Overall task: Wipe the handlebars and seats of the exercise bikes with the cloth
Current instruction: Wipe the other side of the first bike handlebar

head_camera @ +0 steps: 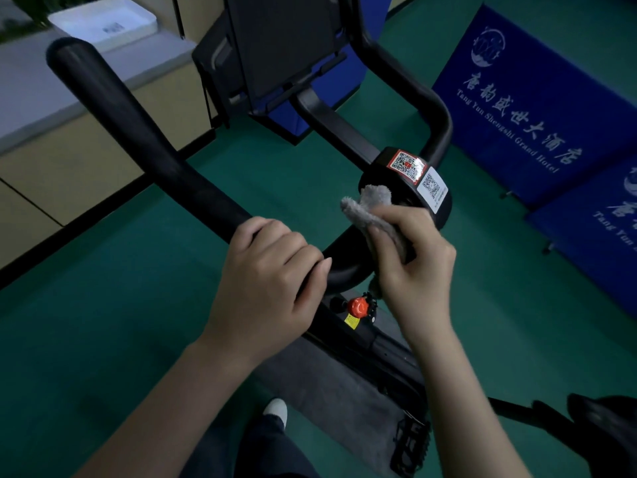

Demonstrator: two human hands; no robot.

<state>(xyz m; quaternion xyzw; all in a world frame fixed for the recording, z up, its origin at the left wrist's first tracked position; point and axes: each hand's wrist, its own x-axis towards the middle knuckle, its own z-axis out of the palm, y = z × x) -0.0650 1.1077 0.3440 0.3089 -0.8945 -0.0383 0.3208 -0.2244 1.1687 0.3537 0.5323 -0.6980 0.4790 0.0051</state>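
Observation:
A black exercise bike handlebar [138, 132] runs from the upper left down to the middle of the view. My left hand [269, 284] grips its lower end, fingers curled over the bar. My right hand [413, 263] holds a grey cloth [370, 210] bunched against the curved bar beside the bike's centre block [406, 181], which carries QR stickers. The right handlebar loop [431, 98] curves behind. The black seat [603, 429] shows at the lower right edge.
A dark console screen [279, 39] stands at the top. A red knob [358, 307] and a pedal [413, 446] sit below my hands. Blue banners [517, 98] stand on the right. A white tray [103, 20] rests on a ledge at upper left. Green floor surrounds the bike.

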